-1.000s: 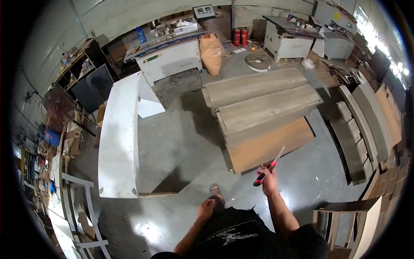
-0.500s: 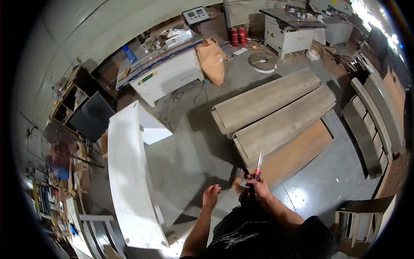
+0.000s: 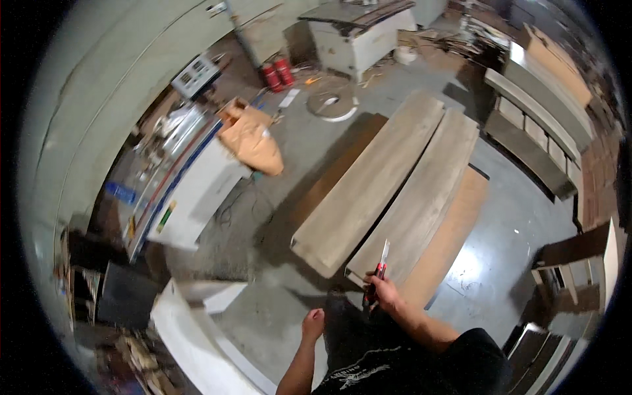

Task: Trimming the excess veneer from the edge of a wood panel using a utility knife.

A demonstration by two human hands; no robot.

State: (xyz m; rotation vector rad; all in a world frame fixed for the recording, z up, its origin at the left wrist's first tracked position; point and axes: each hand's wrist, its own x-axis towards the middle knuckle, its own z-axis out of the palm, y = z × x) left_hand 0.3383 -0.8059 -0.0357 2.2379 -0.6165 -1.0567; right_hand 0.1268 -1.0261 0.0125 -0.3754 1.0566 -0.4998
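Observation:
My right hand (image 3: 384, 293) is closed around the handle of a red and black utility knife (image 3: 380, 270). Its silvery blade is out and points away from me, over the near end of a long wood-grained panel (image 3: 421, 191). A second similar panel (image 3: 375, 178) lies alongside to the left, with a narrow dark gap between the two. Both rest on a brown cardboard sheet (image 3: 457, 220) on the floor. My left hand (image 3: 314, 323) hangs in front of my body, fingers curled in, touching nothing that I can see.
A white curved furniture piece (image 3: 197, 342) stands at the near left. Beyond it are a white machine table (image 3: 204, 214), a brown paper sack (image 3: 253, 141) and red fire extinguishers (image 3: 278, 74). A coil of strip (image 3: 331, 104) lies farther off. Stacked panels (image 3: 533, 145) stand at the right.
My view has swung to the right, and the panels now lie closer and more lengthwise ahead of me. The knife stays in my right hand; my left hand remains apart from things.

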